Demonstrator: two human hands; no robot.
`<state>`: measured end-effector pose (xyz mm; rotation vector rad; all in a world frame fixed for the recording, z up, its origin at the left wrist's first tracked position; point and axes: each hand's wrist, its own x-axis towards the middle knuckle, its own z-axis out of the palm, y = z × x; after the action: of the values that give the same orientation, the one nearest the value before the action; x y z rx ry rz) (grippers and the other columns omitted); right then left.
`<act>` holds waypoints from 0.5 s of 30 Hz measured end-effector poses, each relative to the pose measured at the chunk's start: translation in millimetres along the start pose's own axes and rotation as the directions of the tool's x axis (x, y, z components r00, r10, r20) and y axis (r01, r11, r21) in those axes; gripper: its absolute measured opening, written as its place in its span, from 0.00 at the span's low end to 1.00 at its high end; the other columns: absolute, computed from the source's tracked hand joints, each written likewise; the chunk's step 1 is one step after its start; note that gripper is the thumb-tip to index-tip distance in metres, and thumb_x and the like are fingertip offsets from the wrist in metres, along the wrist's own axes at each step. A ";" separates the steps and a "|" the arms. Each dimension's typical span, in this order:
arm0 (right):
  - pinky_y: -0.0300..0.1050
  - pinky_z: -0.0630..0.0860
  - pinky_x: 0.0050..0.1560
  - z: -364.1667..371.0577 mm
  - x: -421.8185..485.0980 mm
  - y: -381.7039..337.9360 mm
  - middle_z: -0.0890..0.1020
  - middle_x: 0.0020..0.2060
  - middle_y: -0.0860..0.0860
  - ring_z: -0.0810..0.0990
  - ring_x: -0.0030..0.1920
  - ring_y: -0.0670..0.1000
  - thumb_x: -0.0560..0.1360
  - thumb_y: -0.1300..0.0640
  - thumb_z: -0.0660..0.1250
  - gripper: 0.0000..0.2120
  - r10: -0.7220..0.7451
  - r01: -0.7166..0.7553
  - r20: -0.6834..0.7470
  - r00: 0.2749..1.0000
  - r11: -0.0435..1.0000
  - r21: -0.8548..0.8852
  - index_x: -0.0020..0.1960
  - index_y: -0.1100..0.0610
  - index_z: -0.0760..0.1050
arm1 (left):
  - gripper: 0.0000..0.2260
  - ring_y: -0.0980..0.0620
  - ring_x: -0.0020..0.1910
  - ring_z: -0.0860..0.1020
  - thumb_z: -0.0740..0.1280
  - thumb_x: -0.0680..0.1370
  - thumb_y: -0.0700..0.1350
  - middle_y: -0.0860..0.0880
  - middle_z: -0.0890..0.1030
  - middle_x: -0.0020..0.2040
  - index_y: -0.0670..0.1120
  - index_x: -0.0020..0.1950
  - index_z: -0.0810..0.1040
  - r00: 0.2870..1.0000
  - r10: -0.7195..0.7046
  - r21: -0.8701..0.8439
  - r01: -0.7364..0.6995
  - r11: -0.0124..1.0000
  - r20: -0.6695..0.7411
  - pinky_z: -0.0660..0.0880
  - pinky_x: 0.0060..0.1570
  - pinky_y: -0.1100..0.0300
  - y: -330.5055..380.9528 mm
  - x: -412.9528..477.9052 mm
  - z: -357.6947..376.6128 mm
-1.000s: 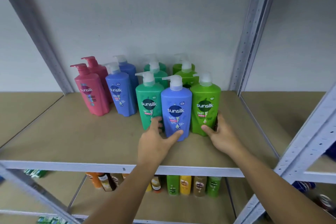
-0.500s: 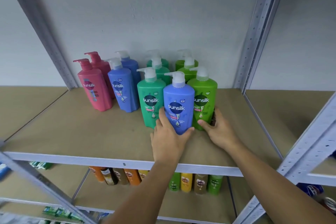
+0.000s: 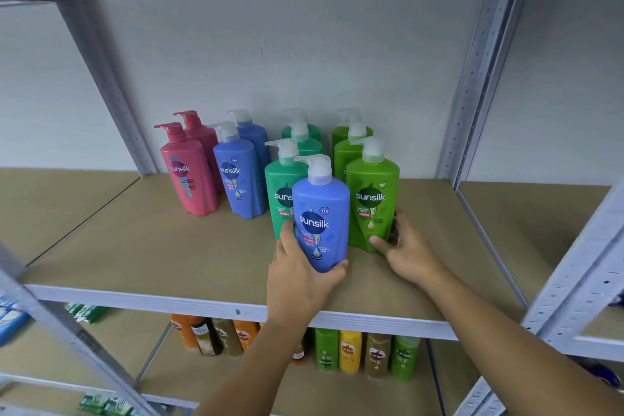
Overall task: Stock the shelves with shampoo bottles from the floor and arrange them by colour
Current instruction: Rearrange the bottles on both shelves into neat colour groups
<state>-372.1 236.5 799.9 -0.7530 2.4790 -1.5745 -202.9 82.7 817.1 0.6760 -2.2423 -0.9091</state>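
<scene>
Gripped by the left hand [image 3: 300, 275], the blue plastic pump bottle [image 3: 320, 213] should be lifted upright, clear of the lime-green plastic bottle [image 3: 371, 203] clasped by the right hand [image 3: 405, 246].

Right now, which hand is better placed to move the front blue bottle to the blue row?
Left. The left hand grips the front blue bottle, and the blue row stands on that side; the right hand is holding the lime-green bottle.
</scene>
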 end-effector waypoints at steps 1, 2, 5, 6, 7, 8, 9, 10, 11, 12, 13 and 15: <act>0.57 0.76 0.65 1.8 1.6 -0.7 0.81 0.60 0.42 0.81 0.60 0.45 0.70 0.48 0.75 0.30 -0.005 0.005 0.005 1.000 1.000 0.011 0.67 0.36 0.66 | 0.49 0.47 0.64 0.76 0.76 0.61 0.65 0.51 0.73 0.67 0.55 0.75 0.54 1.000 -0.002 -0.009 0.002 1.000 0.010 0.76 0.60 0.46 -1.8 0.7 -2.7; 0.57 0.76 0.66 4.0 3.9 -0.5 0.81 0.60 0.42 0.81 0.60 0.45 0.69 0.47 0.75 0.30 -0.010 0.010 0.010 1.000 1.000 0.021 0.66 0.33 0.66 | 0.49 0.47 0.63 0.76 0.76 0.61 0.65 0.52 0.73 0.67 0.55 0.75 0.54 1.000 -0.001 -0.013 0.001 1.000 0.018 0.76 0.59 0.46 -3.0 1.1 -5.2; 0.56 0.75 0.67 10.2 5.8 -6.1 0.81 0.59 0.40 0.81 0.60 0.44 0.71 0.51 0.75 0.30 -0.040 0.039 0.023 0.999 0.999 0.038 0.61 0.26 0.66 | 0.48 0.48 0.62 0.77 0.76 0.61 0.66 0.53 0.72 0.68 0.56 0.74 0.54 1.000 0.002 -0.012 -0.002 1.000 0.017 0.77 0.58 0.47 -5.4 -0.8 -12.9; 0.56 0.76 0.67 11.5 5.2 -8.5 0.81 0.58 0.40 0.81 0.60 0.43 0.72 0.55 0.76 0.29 -0.040 0.039 0.026 0.999 0.998 0.039 0.60 0.28 0.66 | 0.48 0.47 0.62 0.77 0.76 0.61 0.65 0.53 0.73 0.68 0.56 0.73 0.54 1.000 -0.003 -0.011 0.003 1.000 0.012 0.77 0.57 0.47 -6.5 -1.4 -15.3; 0.55 0.75 0.67 11.7 3.8 -11.3 0.81 0.57 0.39 0.81 0.59 0.43 0.73 0.58 0.76 0.29 -0.035 0.035 0.028 0.999 0.999 0.032 0.60 0.30 0.67 | 0.48 0.47 0.61 0.77 0.77 0.61 0.65 0.53 0.73 0.67 0.56 0.73 0.55 1.000 -0.005 -0.013 0.005 1.000 0.005 0.77 0.57 0.48 -8.0 -1.5 -17.4; 0.54 0.75 0.67 11.1 2.0 -14.3 0.81 0.57 0.39 0.81 0.59 0.43 0.74 0.59 0.75 0.28 -0.028 0.027 0.029 0.999 0.999 0.024 0.61 0.33 0.68 | 0.48 0.47 0.61 0.77 0.77 0.61 0.65 0.54 0.73 0.66 0.56 0.73 0.55 1.000 -0.008 -0.015 0.008 1.000 0.001 0.77 0.56 0.48 -9.7 -0.9 -18.9; 0.53 0.75 0.67 10.3 -1.1 -18.6 0.81 0.57 0.40 0.81 0.59 0.43 0.74 0.59 0.75 0.27 -0.019 0.019 0.035 0.999 1.000 0.015 0.62 0.35 0.68 | 0.47 0.48 0.60 0.78 0.77 0.61 0.65 0.54 0.73 0.66 0.56 0.72 0.56 1.000 -0.012 -0.019 0.012 1.000 0.000 0.77 0.55 0.48 -11.9 -0.4 -20.8; 0.49 0.75 0.66 9.7 -4.9 -23.0 0.81 0.59 0.42 0.80 0.59 0.44 0.75 0.57 0.75 0.26 -0.008 0.008 0.043 0.999 1.000 -0.002 0.65 0.38 0.69 | 0.47 0.48 0.60 0.78 0.77 0.61 0.65 0.55 0.73 0.66 0.56 0.72 0.56 1.000 -0.017 -0.022 0.017 1.000 0.002 0.78 0.55 0.48 -13.6 -0.1 -22.7; 0.45 0.74 0.64 9.2 -10.2 -27.4 0.81 0.61 0.44 0.79 0.59 0.45 0.75 0.55 0.74 0.26 0.000 0.002 0.047 0.999 0.999 -0.040 0.69 0.42 0.69 | 0.47 0.49 0.60 0.78 0.77 0.61 0.65 0.55 0.73 0.66 0.56 0.72 0.57 1.000 -0.019 -0.027 0.019 0.999 0.003 0.78 0.55 0.48 -15.5 0.2 -24.7; 0.42 0.72 0.61 9.6 -16.4 -30.7 0.81 0.62 0.46 0.78 0.60 0.46 0.76 0.54 0.73 0.26 0.006 -0.003 0.031 1.000 0.996 -0.086 0.71 0.46 0.70 | 0.48 0.49 0.61 0.77 0.77 0.60 0.65 0.55 0.73 0.66 0.55 0.73 0.57 1.000 -0.021 -0.032 0.021 0.999 0.004 0.78 0.56 0.48 -17.8 0.2 -26.8; 0.41 0.71 0.59 10.5 -25.3 -34.1 0.81 0.62 0.47 0.78 0.60 0.47 0.76 0.54 0.73 0.25 0.001 -0.002 -0.003 1.000 0.993 -0.120 0.71 0.49 0.70 | 0.48 0.50 0.61 0.77 0.78 0.60 0.65 0.55 0.73 0.67 0.55 0.73 0.57 1.000 -0.022 -0.037 0.022 0.999 0.005 0.77 0.56 0.48 -19.8 0.4 -28.6; 0.41 0.71 0.59 16.9 -46.0 -39.2 0.81 0.63 0.48 0.78 0.63 0.50 0.77 0.53 0.71 0.23 -0.021 0.008 -0.091 0.996 0.991 -0.137 0.70 0.50 0.72 | 0.49 0.52 0.62 0.76 0.79 0.60 0.65 0.56 0.72 0.67 0.56 0.74 0.57 0.999 -0.026 -0.062 0.027 0.998 0.023 0.77 0.57 0.49 -25.1 1.0 -33.7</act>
<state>-312.6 230.6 818.7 -0.7333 2.6761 -1.4893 -174.4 51.8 818.0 0.6719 -2.2195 -0.9995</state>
